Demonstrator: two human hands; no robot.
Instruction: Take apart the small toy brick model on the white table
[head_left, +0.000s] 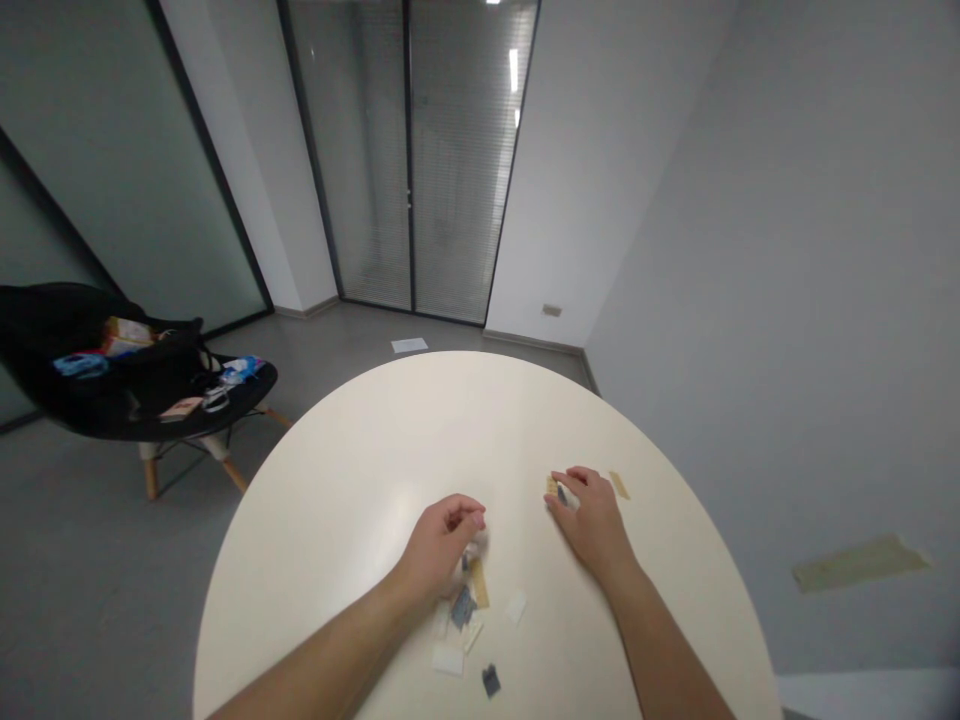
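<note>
From where I stand, the right hand (592,512) has its grip around a small yellowish piece (551,487) on the right of the tabletop (337,540); the left hand (442,540) curls by loose grey pieces (463,607), its hold unclear. Likely piece-handling, calling next for steadiness.

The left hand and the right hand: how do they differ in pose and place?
The left hand is curled, thumb near its fingers; the right hand has thumb and forefinger apart, a beige piece between them. The left hand is by the scattered pieces; the right hand is farther from them. Both are bare, over the round table.
</note>
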